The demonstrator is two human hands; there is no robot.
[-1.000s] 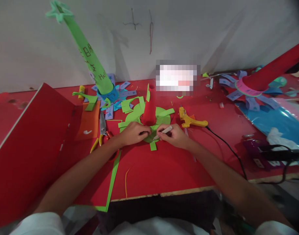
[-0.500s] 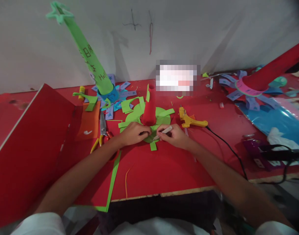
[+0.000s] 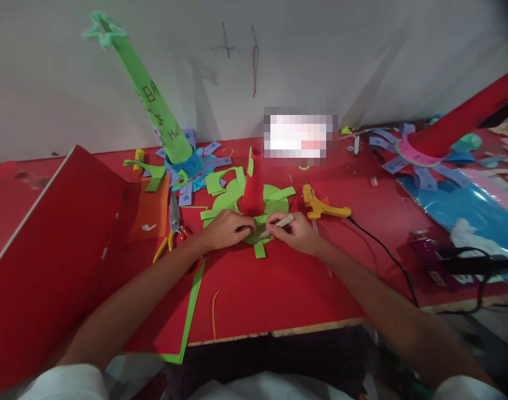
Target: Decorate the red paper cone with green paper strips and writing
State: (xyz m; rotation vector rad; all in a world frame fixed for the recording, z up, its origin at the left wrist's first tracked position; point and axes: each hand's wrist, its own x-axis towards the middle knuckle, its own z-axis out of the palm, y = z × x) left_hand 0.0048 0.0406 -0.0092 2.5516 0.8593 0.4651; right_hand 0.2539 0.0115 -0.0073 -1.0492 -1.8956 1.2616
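Note:
A green scalloped foam base (image 3: 276, 195) lies flat on the red table (image 3: 278, 294), with green strips across it. From its middle rises a small red cone (image 3: 254, 186). My right hand (image 3: 291, 230) is closed around a pale pen-like tool (image 3: 284, 221), whose tip points down at the front of the base. My left hand (image 3: 231, 229) rests on the front left of the base with its fingers curled; whether they pinch the green foam is too small to tell.
A yellow glue gun (image 3: 324, 208) with a black cord lies at the right. Scissors (image 3: 174, 214) and pliers are at the left, near an orange sheet (image 3: 152, 208). Behind stands a tall green cone (image 3: 154, 105); a red cone (image 3: 462, 128) leans in from the right.
The view has shifted very slightly. Both hands and the pen-like tool look the same against the green base.

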